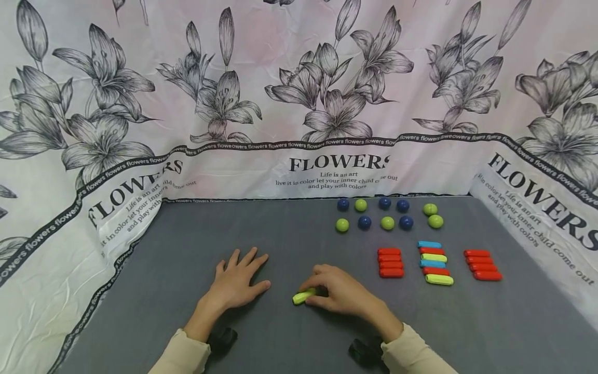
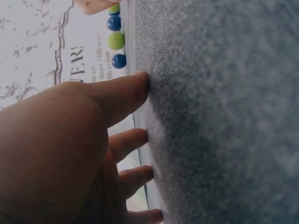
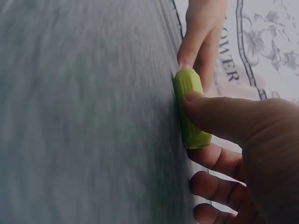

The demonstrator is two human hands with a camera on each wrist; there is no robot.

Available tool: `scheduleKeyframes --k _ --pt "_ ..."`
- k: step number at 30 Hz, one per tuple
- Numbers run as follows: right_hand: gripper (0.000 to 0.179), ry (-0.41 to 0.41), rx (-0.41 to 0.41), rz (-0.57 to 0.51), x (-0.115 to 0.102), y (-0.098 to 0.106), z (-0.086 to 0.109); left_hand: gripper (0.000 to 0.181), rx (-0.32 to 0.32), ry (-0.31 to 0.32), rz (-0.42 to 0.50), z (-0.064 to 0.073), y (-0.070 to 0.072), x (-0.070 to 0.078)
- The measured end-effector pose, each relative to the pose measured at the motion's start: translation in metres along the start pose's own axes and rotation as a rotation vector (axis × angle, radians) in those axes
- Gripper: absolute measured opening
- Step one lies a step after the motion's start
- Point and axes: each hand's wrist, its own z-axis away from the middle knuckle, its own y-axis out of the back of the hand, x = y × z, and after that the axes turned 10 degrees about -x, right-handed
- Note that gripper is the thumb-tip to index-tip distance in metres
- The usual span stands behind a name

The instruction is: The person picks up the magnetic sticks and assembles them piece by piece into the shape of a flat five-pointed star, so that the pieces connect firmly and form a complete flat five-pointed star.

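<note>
My right hand [image 1: 340, 291] pinches a short yellow-green ribbed stick [image 1: 301, 297] between thumb and fingers, at the middle front of the dark grey table. In the right wrist view the thumb lies across the side of this stick [image 3: 191, 123], which is at or very close to the table surface. To its left, my left hand [image 1: 237, 283] rests palm down on the table with fingers spread, holding nothing. The left wrist view shows the left thumb [image 2: 124, 95] and fingertips touching the cloth-like surface.
On the right lie a left group of red sticks [image 1: 390, 263], a mixed row of blue, red and yellow sticks [image 1: 434, 264] and another red group [image 1: 483, 265]. Several blue balls [image 1: 364, 223] and green balls [image 1: 387, 223] stand behind them. A flower-printed curtain [image 1: 233, 171] borders the table.
</note>
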Motion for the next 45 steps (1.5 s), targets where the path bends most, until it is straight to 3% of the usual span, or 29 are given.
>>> scheduleKeyframes --k 27,33,36,39,43,45 --pt "0.025 0.027 -0.044 0.029 -0.017 -0.006 -0.018 0.066 -0.025 0.01 -0.035 -0.004 0.004 -0.002" --pt "0.03 0.018 -0.024 -0.051 -0.013 0.0 -0.017 0.066 -0.036 0.012 -0.039 -0.004 0.005 0.0" --pt "0.031 0.004 0.057 -0.102 -0.004 0.008 -0.014 0.066 -0.04 0.008 -0.041 -0.004 0.007 0.001" --pt "0.031 -0.061 0.215 -0.096 0.012 0.02 -0.012 0.067 -0.037 -0.002 -0.049 -0.003 0.007 0.001" --pt "0.032 -0.242 0.472 -0.064 0.037 0.038 -0.013 0.067 -0.038 -0.002 -0.05 -0.004 0.007 0.0" --pt "0.038 -0.344 0.55 -0.072 0.048 0.045 -0.014 0.068 -0.038 -0.004 -0.052 -0.004 0.007 0.0"
